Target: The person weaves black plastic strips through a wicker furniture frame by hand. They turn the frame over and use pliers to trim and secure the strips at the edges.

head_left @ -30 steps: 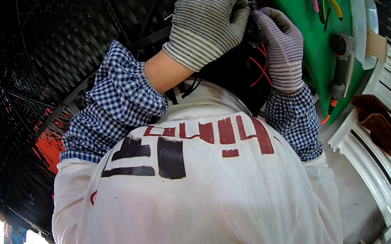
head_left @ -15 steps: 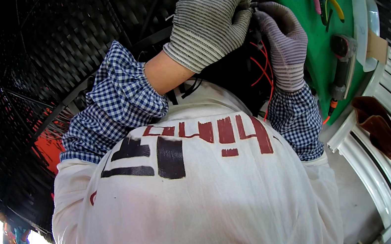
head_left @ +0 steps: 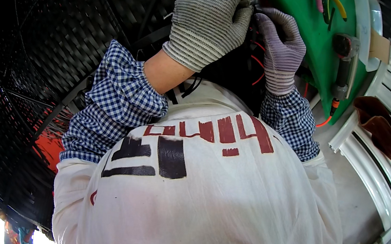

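My left hand (head_left: 209,21), in a grey striped glove, is at the top middle against black woven wicker (head_left: 84,21). Its fingers curl closed, thumb against forefinger, over something dark that I cannot make out. Just to its right is my right hand (head_left: 280,49), in a purplish striped glove. Thumb and forefinger there bend toward each other near the left hand's fingertips; whatever lies between them is too dark to tell. Thin red strands (head_left: 258,68) hang below and between the hands against the dark wicker.
A green surface (head_left: 292,1) lies right of the hands, with yellow-handled pliers (head_left: 339,5) and a black power tool (head_left: 344,68) on an orange-red hose. Farther right are white slatted panels (head_left: 374,162) and a brown leather-like piece (head_left: 379,130). Red material (head_left: 47,148) shows at lower left.
My right hand has shifted slightly down and left, its forearm swinging inward. The red strands beside its wrist have moved. My left hand stays nearly in place.
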